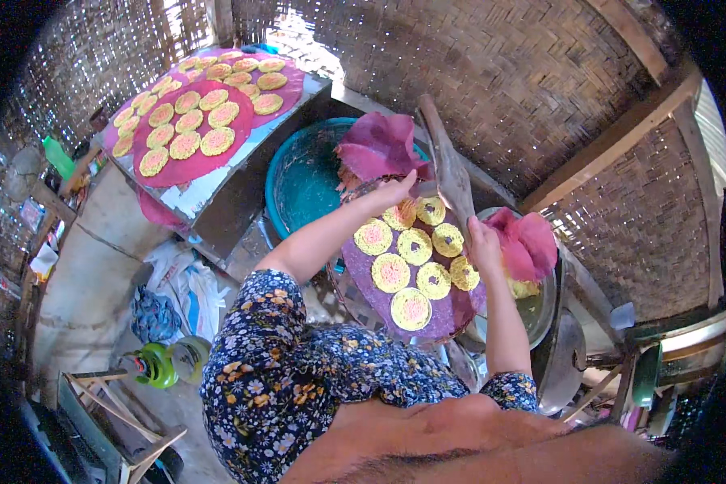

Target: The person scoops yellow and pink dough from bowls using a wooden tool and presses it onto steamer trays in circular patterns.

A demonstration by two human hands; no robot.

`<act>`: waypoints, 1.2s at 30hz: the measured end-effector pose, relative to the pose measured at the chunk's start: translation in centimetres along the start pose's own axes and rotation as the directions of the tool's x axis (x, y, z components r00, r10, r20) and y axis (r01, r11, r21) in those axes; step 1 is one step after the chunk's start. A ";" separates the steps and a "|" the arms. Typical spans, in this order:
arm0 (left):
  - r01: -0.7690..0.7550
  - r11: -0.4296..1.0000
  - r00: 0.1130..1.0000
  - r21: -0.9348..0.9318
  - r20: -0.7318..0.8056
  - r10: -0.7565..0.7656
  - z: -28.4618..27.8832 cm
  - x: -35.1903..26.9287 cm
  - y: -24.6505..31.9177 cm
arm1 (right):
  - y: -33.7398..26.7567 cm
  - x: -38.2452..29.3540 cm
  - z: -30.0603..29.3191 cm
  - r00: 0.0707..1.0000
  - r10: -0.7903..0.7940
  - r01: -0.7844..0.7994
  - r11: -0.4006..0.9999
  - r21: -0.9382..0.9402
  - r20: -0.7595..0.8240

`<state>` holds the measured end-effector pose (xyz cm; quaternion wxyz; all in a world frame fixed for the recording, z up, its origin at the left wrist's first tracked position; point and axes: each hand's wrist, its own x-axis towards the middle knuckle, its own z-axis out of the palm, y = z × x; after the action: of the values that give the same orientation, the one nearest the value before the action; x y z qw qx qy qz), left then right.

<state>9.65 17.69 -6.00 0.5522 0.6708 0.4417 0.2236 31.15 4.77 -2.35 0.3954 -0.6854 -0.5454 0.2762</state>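
My left hand (pixel 400 186) reaches to the near edge of a crumpled pink cloth or sheet (pixel 380 145); its fingers are partly hidden, so its hold is unclear. My right hand (pixel 486 243) grips the lower end of a rough wooden bar (pixel 451 166) that slants up and away. Below and between my hands lies a round purple sheet (pixel 363 272) on a round tray. Several yellow dough discs of fine strands rest on it. Some have a pink centre, like the nearest disc (pixel 411 308); others show a hole in the middle, such as one ring (pixel 414 246).
A teal basin (pixel 305 181) stands at the left of the tray. Pink sheets of similar discs (pixel 184 145) cover a table (pixel 202 202) at the upper left. Another pink cloth (pixel 526 242) lies in a metal basin (pixel 538 314) on the right. Woven bamboo walls (pixel 460 54) enclose the area.
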 end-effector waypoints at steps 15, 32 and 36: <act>-0.464 0.504 0.696 0.729 -0.052 0.716 -0.1 -8.1 2.7 | -4.2 -9.7 0.6 0.980 0.113 -0.147 0.965 0.216 0.161; -0.865 0.196 0.387 0.461 0.366 0.846 6.5 -9.8 6.8 | -13.3 -10.7 -2.9 0.349 -0.924 0.858 0.248 -0.450 0.157; -0.639 0.184 0.699 0.747 0.464 0.544 6.0 -14.7 11.0 | -13.4 -12.8 -6.0 0.722 -0.666 0.687 0.655 -0.315 0.189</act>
<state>10.69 2.11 5.30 0.0167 0.9771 0.1690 0.1282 25.72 -7.82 11.49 0.3200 -0.4856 -0.8132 0.0227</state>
